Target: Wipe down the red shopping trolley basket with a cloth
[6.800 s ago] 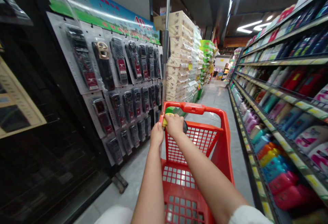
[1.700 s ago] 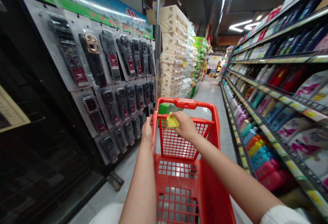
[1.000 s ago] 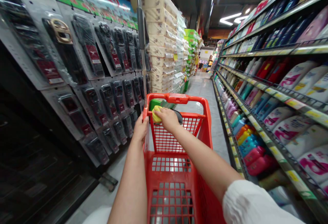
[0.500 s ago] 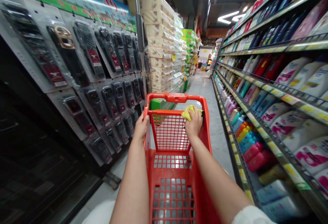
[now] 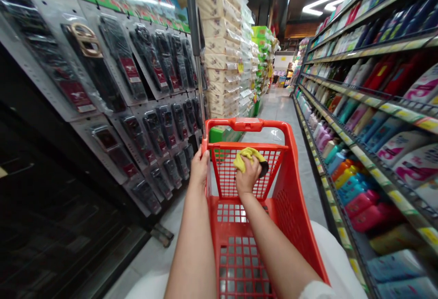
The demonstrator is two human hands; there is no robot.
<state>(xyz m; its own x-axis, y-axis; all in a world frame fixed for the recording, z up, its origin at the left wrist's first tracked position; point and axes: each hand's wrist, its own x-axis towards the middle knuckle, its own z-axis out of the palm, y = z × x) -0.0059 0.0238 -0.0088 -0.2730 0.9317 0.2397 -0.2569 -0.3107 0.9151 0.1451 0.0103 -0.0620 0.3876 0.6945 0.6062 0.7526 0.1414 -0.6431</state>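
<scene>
In front of me stands a red plastic shopping basket cart [image 5: 297, 198] with grid walls and a handle bar across its far end. My left hand [image 5: 199, 169] is closed around the upper left rim, near a grey metal pole [image 5: 199, 85] that rises beside it. Inside the cart, my right hand [image 5: 248, 176] grips a yellow cloth [image 5: 243, 158], which is bunched against the far grid panel [image 5: 226, 176]. A dark patch shows at the cloth's right side; part of the cloth is hidden under my fingers.
Packaged belts [image 5: 119, 57] hang on a display wall at left. Behind the cart are stacked cream-coloured packs [image 5: 222, 39] and green packs [image 5: 262, 53]. Shelves of bottles [image 5: 356, 180] line the right side. Grey tiled floor [image 5: 277, 103] runs down the aisle between them.
My right hand, with the yellow cloth, has moved from the cart's upper right corner leftward and lower onto the far grid panel. My left hand stays on the rim. The view has shifted slightly.
</scene>
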